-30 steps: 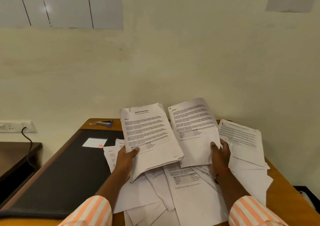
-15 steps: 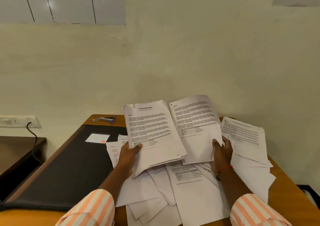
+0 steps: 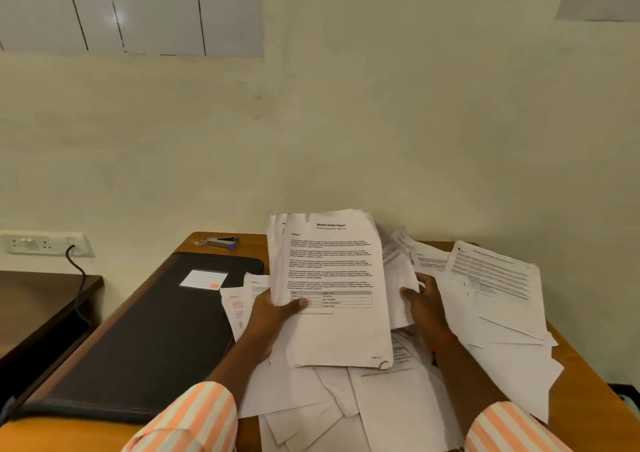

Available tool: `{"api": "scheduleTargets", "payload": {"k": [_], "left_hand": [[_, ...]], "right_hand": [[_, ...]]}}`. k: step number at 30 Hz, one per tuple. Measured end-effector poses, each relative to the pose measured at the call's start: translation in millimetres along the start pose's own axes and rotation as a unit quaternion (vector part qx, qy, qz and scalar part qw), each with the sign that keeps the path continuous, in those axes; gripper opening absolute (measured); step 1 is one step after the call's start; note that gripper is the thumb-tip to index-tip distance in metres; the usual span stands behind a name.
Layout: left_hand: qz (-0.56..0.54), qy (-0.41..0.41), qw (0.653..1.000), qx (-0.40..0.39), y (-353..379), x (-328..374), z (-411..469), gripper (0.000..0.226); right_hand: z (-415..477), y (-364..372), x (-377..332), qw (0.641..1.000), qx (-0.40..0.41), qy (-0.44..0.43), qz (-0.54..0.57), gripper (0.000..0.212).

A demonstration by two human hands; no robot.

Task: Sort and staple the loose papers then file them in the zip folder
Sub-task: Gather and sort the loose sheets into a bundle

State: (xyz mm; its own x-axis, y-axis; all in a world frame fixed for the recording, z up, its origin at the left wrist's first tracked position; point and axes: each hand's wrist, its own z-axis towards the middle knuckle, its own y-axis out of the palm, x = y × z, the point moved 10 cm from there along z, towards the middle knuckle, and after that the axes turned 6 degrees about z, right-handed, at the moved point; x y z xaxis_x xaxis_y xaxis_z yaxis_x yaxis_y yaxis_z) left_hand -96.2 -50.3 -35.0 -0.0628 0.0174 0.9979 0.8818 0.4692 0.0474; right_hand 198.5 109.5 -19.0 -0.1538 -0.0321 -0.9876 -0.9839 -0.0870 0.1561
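Note:
My left hand (image 3: 277, 313) grips a stack of printed sheets (image 3: 332, 278) by its left edge, thumb on the top page headed "Sample Health Report". Behind that stack's right edge, my right hand (image 3: 420, 299) holds another sheet (image 3: 398, 271), mostly tucked behind the stack. Loose papers (image 3: 398, 406) lie scattered over the wooden desk (image 3: 595, 392) under and around both hands. A black zip folder (image 3: 149, 334) with a white label lies closed on the left of the desk. The stapler (image 3: 221, 242) rests at the desk's far edge, beyond the folder.
A printed page (image 3: 495, 278) lies on the pile at the right. A wall socket (image 3: 41, 243) with a black cable hangs left, above a lower dark side table (image 3: 38, 299). The wall stands right behind the desk.
My right hand has brought its sheet leftward behind the stack in my left hand; the two were held side by side before. The stack now sits more upright and central.

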Motion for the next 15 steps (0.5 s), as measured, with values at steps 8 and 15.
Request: {"api": "scheduleTargets", "payload": {"k": [8,15], "left_hand": [[0.034,0.023,0.999,-0.003,5.8,6.2,-3.2,0.05],[0.087,0.037,0.995,-0.017,11.9,8.4,-4.1,0.049]], "right_hand": [[-23.2,41.9,12.8,0.993,-0.114,0.014,-0.01,0.045],[-34.7,47.2,11.9,0.987,-0.158,0.001,-0.004,0.029]]}}
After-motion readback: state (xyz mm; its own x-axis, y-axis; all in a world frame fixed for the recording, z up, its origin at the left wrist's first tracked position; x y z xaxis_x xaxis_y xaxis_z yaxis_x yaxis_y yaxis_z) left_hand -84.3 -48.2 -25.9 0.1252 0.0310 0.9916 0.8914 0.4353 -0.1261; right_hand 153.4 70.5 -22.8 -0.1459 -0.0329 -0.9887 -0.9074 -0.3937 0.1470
